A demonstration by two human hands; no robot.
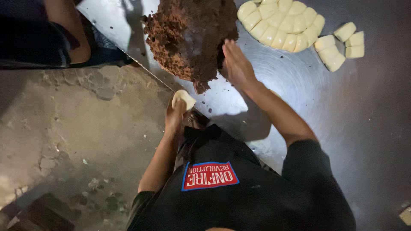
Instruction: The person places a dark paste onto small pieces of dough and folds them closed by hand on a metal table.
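while the left hand (176,114) grips one dough ball (183,99), the right hand (236,64) touches one brown heap (190,36).
right fingers (227,48) straight; four loose dough pieces (342,45) lie on the desk (299,94).

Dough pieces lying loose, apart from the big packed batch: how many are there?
6 loose pieces on the metal surface: one uppermost, two far right, three beside the batch. Another dough piece is in the left hand. Blurred edges may hide more.

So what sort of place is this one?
Probably a small, informal bakery or street-food workspace: a big steel table holds cut pale dough pieces and a brown crumbly filling mound, above a rough concrete floor.
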